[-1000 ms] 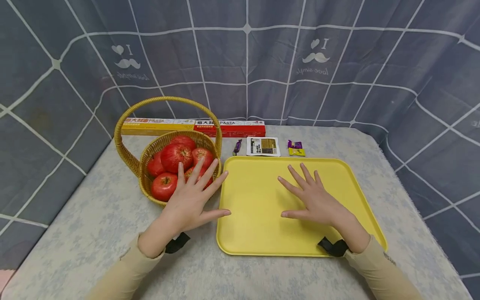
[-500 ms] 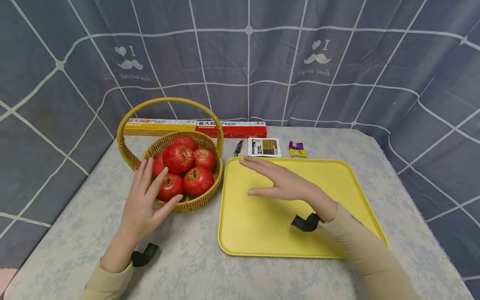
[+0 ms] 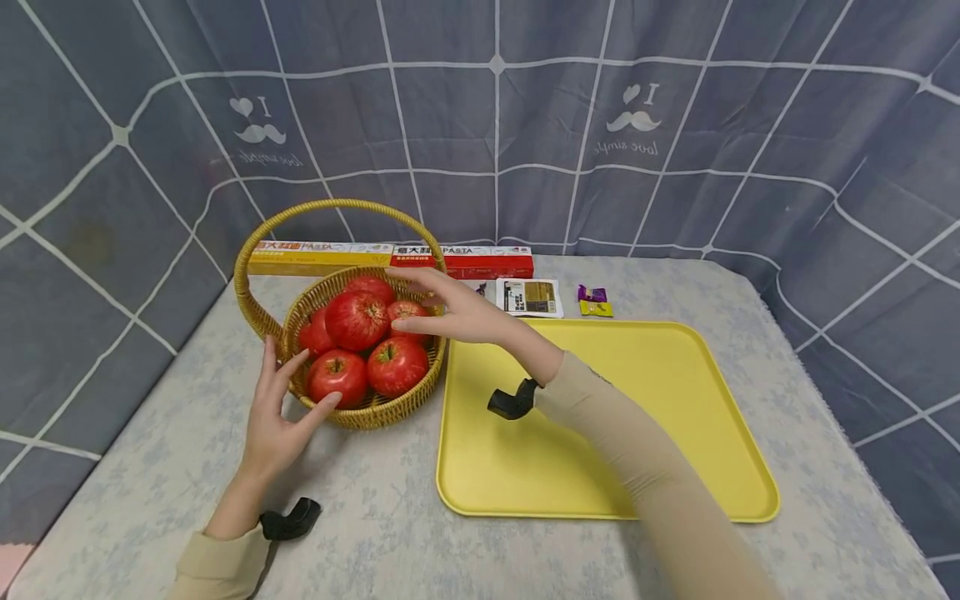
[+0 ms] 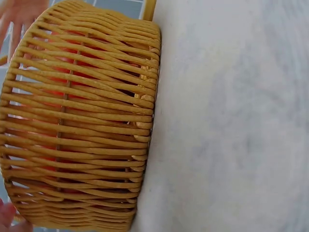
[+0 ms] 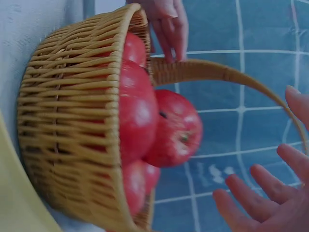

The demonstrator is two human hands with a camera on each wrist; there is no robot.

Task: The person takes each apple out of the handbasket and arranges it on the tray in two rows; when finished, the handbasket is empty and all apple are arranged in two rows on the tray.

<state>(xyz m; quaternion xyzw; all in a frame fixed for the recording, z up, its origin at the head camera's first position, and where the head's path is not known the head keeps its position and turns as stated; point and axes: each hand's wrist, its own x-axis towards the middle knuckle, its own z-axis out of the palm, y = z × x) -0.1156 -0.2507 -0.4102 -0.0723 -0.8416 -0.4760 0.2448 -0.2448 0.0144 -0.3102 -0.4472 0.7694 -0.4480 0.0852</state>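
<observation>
A woven wicker basket (image 3: 390, 408) with a tall arched handle stands on the left of the table, filled with several red apples (image 3: 357, 320). My left hand (image 3: 272, 429) is at the basket's near left side, thumb spread from the fingers. In the right wrist view, that left hand's fingers (image 5: 169, 29) reach the rim near the handle's base; whether they touch is unclear. My right hand (image 3: 468, 312) hovers over the basket's right side, fingers extended and apart from the thumb. Neither hand grips anything. Apples show through the weave in the left wrist view.
Right of the basket lies a yellow tray (image 3: 600, 467), partly under my right forearm. Behind stand a yellow pasta box (image 3: 315, 260) and a red one (image 3: 487, 263). A white packet (image 3: 529, 298) and small purple (image 3: 592, 293) and yellow wrapped sweets (image 3: 596, 308) lie beyond the tray.
My right hand has swept left from above the tray to the basket's right side. My left hand has moved left and down from over the apples to the basket's left side.
</observation>
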